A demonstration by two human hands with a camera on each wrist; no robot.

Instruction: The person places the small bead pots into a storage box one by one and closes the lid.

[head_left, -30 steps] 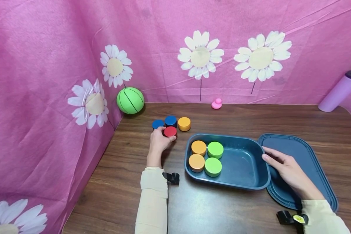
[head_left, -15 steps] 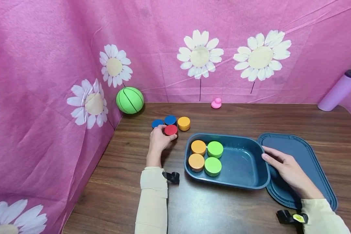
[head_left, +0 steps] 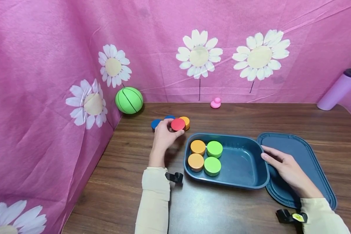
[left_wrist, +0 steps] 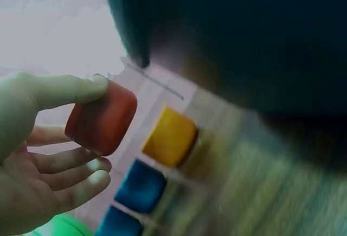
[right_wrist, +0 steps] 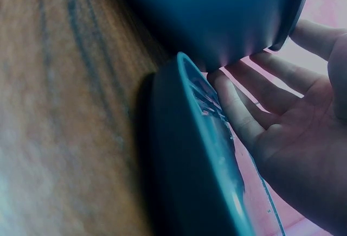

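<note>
My left hand (head_left: 163,138) pinches a red round block (head_left: 178,124) between thumb and fingers, over the table. In the left wrist view the red block (left_wrist: 105,118) is raised above the others, thumb on its upper side. Behind it in the head view are two blue blocks (head_left: 156,123) and a yellow block (head_left: 186,122), partly hidden. My right hand (head_left: 289,172) holds the right end of a dark blue rectangular container (head_left: 241,162), thumb at the rim and fingers against the outer wall (right_wrist: 217,19). Two orange blocks (head_left: 198,147) and two green blocks (head_left: 214,149) sit in its left half.
A matching dark blue lid (head_left: 304,162) lies right of the container, partly under its end. Along the back stand a green ball (head_left: 129,100), a pink toy duck (head_left: 215,103) and a purple cylinder (head_left: 336,92). Pink flowered cloth (head_left: 155,48) borders the table.
My left hand has lifted the red block and carried it slightly right and back, so it now overlaps the yellow block in view. My right hand and the container stay in place.
</note>
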